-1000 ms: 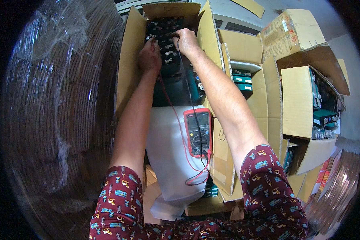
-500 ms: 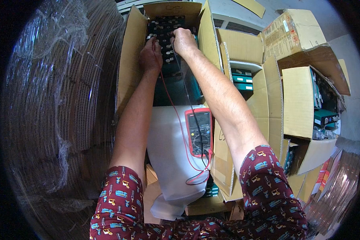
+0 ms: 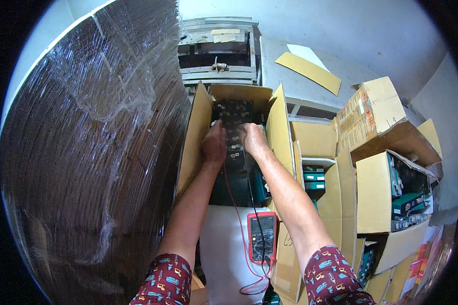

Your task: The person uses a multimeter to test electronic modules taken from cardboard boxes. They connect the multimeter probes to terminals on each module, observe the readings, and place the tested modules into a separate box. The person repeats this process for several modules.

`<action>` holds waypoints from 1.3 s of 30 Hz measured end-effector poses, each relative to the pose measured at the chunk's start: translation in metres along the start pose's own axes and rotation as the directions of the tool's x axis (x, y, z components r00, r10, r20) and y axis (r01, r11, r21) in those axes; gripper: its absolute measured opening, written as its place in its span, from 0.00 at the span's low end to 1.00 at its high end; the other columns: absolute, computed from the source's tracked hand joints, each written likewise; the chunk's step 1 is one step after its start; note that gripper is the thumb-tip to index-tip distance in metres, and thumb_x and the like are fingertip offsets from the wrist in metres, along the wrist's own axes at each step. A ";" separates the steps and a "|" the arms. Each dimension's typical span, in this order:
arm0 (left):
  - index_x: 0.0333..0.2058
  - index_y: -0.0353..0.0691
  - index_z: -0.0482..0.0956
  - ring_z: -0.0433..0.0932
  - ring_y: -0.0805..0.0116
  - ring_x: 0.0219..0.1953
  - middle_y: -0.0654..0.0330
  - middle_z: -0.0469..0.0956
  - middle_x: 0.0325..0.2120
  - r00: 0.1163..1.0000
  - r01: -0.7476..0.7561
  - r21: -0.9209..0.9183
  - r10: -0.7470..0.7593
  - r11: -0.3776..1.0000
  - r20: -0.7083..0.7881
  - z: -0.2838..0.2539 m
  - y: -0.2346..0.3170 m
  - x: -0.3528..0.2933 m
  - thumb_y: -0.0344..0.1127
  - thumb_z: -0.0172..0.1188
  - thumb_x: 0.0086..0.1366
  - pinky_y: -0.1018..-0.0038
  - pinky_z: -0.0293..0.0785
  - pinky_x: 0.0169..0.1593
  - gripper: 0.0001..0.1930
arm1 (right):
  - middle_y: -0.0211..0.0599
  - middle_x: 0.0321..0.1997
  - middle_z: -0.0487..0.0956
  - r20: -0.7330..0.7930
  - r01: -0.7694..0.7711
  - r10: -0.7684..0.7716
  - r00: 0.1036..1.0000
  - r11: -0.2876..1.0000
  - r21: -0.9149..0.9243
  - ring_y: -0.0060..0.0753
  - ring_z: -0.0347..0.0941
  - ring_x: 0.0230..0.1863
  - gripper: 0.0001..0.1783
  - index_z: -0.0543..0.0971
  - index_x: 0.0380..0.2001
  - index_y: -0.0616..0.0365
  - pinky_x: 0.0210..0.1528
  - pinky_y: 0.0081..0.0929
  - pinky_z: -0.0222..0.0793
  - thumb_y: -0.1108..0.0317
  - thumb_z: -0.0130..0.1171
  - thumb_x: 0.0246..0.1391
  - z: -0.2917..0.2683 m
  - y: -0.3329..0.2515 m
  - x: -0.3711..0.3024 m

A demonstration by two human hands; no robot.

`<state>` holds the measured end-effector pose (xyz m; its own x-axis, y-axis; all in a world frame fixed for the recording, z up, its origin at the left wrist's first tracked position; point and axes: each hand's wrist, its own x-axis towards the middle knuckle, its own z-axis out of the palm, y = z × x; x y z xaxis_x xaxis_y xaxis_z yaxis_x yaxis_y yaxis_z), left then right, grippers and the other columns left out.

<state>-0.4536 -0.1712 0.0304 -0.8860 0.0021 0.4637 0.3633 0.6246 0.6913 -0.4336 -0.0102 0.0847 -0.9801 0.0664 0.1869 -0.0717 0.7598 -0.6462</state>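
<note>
white sheet (image 3: 220,244), pale wall (image 3: 351,28), left grip (image 3: 215,146) clamped on red lead (image 3: 229,189), right grip (image 3: 255,139) on black lead (image 3: 251,189)

Around the fingers (image 3: 218,128), the carton (image 3: 281,127) is yellow-brown. The left fingers have a red lead (image 3: 231,191), the right ones a black lead (image 3: 252,201). Nearer to the body than the fingers, the multimeter (image 3: 263,238) is dark grey with red border, and the sheet (image 3: 219,244) is white. The sleeves (image 3: 169,279) are maroon, with small blue, yellow and white figures. Right of the fingers, teal blocks (image 3: 314,182) have white labels.
</note>
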 end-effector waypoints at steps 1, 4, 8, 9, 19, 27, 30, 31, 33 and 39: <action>0.61 0.36 0.75 0.79 0.43 0.56 0.43 0.80 0.54 1.000 -0.028 0.012 0.028 1.000 -0.011 0.001 -0.001 0.001 0.38 0.52 0.75 0.55 0.74 0.58 0.20 | 0.62 0.39 0.82 0.021 -0.019 0.018 1.000 1.000 0.005 0.59 0.83 0.45 0.14 0.87 0.42 0.62 0.46 0.44 0.79 0.78 0.56 0.55 0.000 0.000 -0.001; 0.60 0.36 0.74 0.80 0.42 0.54 0.44 0.80 0.54 0.994 -0.106 0.012 0.107 0.994 -0.032 0.005 -0.005 0.009 0.36 0.52 0.74 0.55 0.76 0.57 0.20 | 0.61 0.38 0.83 -0.015 0.029 -0.029 0.999 1.000 0.012 0.57 0.84 0.44 0.13 0.87 0.42 0.62 0.46 0.42 0.79 0.77 0.57 0.56 0.003 0.001 -0.004; 0.61 0.40 0.75 0.80 0.43 0.54 0.46 0.80 0.55 0.990 -0.139 -0.048 0.139 0.989 0.004 0.012 -0.008 0.013 0.37 0.51 0.75 0.56 0.76 0.56 0.19 | 0.58 0.38 0.85 -0.063 0.057 -0.053 0.997 0.996 0.062 0.55 0.85 0.44 0.11 0.87 0.41 0.62 0.47 0.40 0.79 0.77 0.60 0.56 0.008 0.012 0.000; 0.61 0.41 0.75 0.80 0.44 0.54 0.46 0.80 0.55 0.991 -0.133 -0.052 0.134 0.990 0.022 0.013 -0.007 0.013 0.37 0.51 0.75 0.56 0.76 0.56 0.19 | 0.57 0.38 0.85 -0.115 0.073 -0.065 0.991 0.995 0.067 0.53 0.85 0.44 0.11 0.87 0.42 0.62 0.48 0.39 0.79 0.76 0.61 0.56 0.007 0.016 0.000; 0.62 0.42 0.75 0.80 0.43 0.53 0.46 0.81 0.53 0.995 -0.092 -0.057 0.094 0.994 0.044 0.008 -0.006 0.014 0.38 0.50 0.75 0.54 0.76 0.55 0.20 | 0.54 0.44 0.87 -0.260 0.074 -0.030 0.965 0.984 0.163 0.47 0.85 0.49 0.14 0.86 0.47 0.62 0.54 0.37 0.78 0.75 0.64 0.57 -0.001 0.025 0.008; 0.60 0.41 0.76 0.79 0.41 0.54 0.44 0.81 0.52 0.996 -0.041 -0.101 0.050 0.994 0.080 0.006 -0.003 0.013 0.38 0.50 0.75 0.53 0.75 0.55 0.19 | 0.53 0.46 0.86 -0.224 0.030 0.007 0.975 0.987 0.160 0.48 0.84 0.51 0.14 0.86 0.48 0.62 0.56 0.37 0.77 0.76 0.64 0.57 -0.003 0.025 0.008; 0.60 0.40 0.76 0.79 0.41 0.53 0.44 0.81 0.51 0.996 -0.038 -0.096 0.045 0.995 0.074 0.008 -0.005 0.014 0.38 0.50 0.75 0.53 0.75 0.55 0.19 | 0.53 0.45 0.86 -0.228 0.048 -0.006 0.974 0.983 0.178 0.48 0.85 0.50 0.15 0.86 0.47 0.62 0.56 0.37 0.77 0.77 0.63 0.57 -0.001 0.025 0.008; 0.60 0.40 0.76 0.79 0.41 0.53 0.44 0.81 0.51 0.996 -0.049 -0.096 0.055 0.994 0.064 0.009 -0.007 0.014 0.38 0.50 0.74 0.53 0.75 0.55 0.19 | 0.53 0.45 0.86 -0.225 0.049 -0.010 0.974 0.984 0.170 0.49 0.85 0.50 0.15 0.86 0.47 0.62 0.55 0.38 0.77 0.77 0.63 0.57 0.000 0.026 0.009; 0.60 0.40 0.76 0.80 0.41 0.53 0.44 0.81 0.51 0.996 -0.071 -0.094 0.076 0.993 0.046 0.011 -0.011 0.014 0.39 0.51 0.74 0.53 0.75 0.55 0.19 | 0.54 0.45 0.86 -0.218 0.052 -0.017 0.976 0.986 0.156 0.50 0.85 0.50 0.15 0.86 0.47 0.62 0.55 0.38 0.78 0.77 0.63 0.56 0.001 0.028 0.010; 0.60 0.41 0.76 0.80 0.41 0.52 0.45 0.82 0.50 0.996 -0.030 -0.059 0.035 0.998 0.078 0.014 -0.013 0.010 0.39 0.51 0.74 0.53 0.76 0.54 0.19 | 0.57 0.45 0.86 -0.228 0.061 -0.026 0.973 0.987 0.148 0.52 0.84 0.50 0.15 0.86 0.46 0.64 0.55 0.39 0.78 0.77 0.65 0.55 0.001 0.031 0.008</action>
<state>-0.4715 -0.1685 0.0179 -0.8927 0.0850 0.4426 0.4063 0.5769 0.7086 -0.4437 0.0129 0.0651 -0.9102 0.1922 0.3670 -0.1577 0.6584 -0.7360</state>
